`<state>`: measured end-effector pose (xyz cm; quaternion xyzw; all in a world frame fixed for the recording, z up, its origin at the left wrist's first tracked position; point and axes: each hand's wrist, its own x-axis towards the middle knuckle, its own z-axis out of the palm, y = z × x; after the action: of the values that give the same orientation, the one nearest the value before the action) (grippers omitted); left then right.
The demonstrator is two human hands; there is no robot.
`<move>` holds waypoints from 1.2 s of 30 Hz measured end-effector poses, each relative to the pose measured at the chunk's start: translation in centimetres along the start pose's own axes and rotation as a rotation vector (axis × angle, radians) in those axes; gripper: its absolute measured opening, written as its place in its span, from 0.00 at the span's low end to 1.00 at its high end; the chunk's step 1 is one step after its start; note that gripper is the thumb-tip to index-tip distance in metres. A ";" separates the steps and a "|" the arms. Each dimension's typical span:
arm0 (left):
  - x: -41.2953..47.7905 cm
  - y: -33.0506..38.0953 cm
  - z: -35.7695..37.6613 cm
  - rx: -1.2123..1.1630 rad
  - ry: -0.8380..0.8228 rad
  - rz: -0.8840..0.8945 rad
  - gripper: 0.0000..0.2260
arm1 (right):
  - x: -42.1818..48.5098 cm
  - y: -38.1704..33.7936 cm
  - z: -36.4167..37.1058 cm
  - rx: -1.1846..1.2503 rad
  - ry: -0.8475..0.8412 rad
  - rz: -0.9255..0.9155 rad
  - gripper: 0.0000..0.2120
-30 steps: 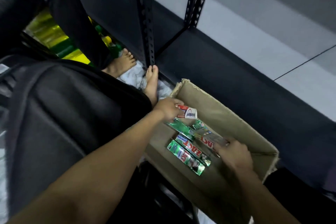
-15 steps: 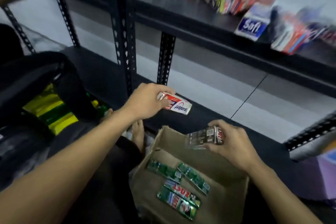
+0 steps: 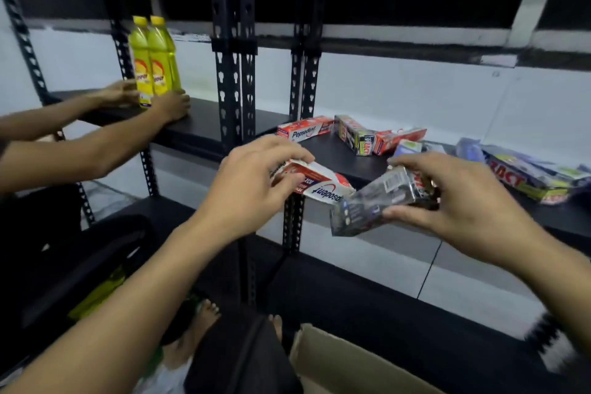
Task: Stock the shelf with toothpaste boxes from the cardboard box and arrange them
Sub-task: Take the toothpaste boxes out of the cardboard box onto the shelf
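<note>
Red-and-white toothpaste box (image 3: 319,184) sits pinched in the curled grip of the left hand (image 3: 252,182), dark box (image 3: 367,208) likewise in the right hand (image 3: 463,201), both held just before the shelf (image 3: 335,152), seemingly for placing.

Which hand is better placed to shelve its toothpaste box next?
Likely left: the left hand holds its red-and-white box at the shelf edge, by bare space; the right hand holds its dark box tilted, lower.

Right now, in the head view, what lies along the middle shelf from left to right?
Yellow bottles → Pepsodent box → dark box → red box → pile of boxes.
</note>
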<state>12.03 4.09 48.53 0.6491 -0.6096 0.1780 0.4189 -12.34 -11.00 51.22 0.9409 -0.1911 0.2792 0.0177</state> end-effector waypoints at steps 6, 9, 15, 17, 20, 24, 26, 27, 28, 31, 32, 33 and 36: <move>2.6 -1.7 -0.3 0.155 0.147 0.041 0.11 | 3.9 0.2 -3.7 -0.073 0.102 -0.009 0.32; 3.6 -2.3 1.5 0.171 0.208 0.015 0.11 | 5.2 1.0 -4.4 -0.104 0.126 0.004 0.33; 6.0 -4.3 6.7 0.077 0.240 -0.089 0.11 | 7.6 4.3 -4.9 -0.148 0.159 0.085 0.32; 6.8 -5.0 8.2 0.063 0.177 -0.182 0.11 | 8.5 5.3 -5.0 -0.162 0.202 0.121 0.32; 7.6 -6.0 10.1 0.065 0.049 -0.310 0.12 | 9.7 6.8 -4.8 -0.178 0.281 0.171 0.32; 8.6 -6.8 11.0 0.013 -0.032 -0.313 0.13 | 12.2 9.3 -4.1 -0.147 0.348 0.236 0.32; 9.4 -7.1 10.7 -0.037 -0.039 -0.326 0.11 | 13.6 10.6 -3.4 -0.152 0.354 0.274 0.31; 9.9 -7.3 10.6 -0.097 -0.039 -0.356 0.12 | 14.3 11.3 -2.9 -0.155 0.360 0.295 0.31; 10.3 -7.5 10.4 -0.180 -0.041 -0.390 0.13 | 15.1 12.0 -2.3 -0.156 0.366 0.315 0.31; 12.1 -8.8 10.8 -0.406 -0.024 -0.454 0.16 | 17.3 14.0 -0.3 -0.128 0.373 0.385 0.31; 12.7 -9.3 11.1 -0.403 0.017 -0.443 0.15 | 17.9 14.6 0.5 -0.110 0.370 0.408 0.31; 13.3 -10.0 11.5 -0.330 0.090 -0.410 0.12 | 18.5 15.1 1.2 -0.089 0.367 0.421 0.31; 15.1 -12.5 12.9 0.021 0.304 -0.267 0.10 | 20.2 16.4 3.4 -0.042 0.336 0.417 0.31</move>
<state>23.04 -16.60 48.05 0.6941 -0.4462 0.2233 0.5189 -1.05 -33.77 57.87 0.8211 -0.3810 0.4248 0.0109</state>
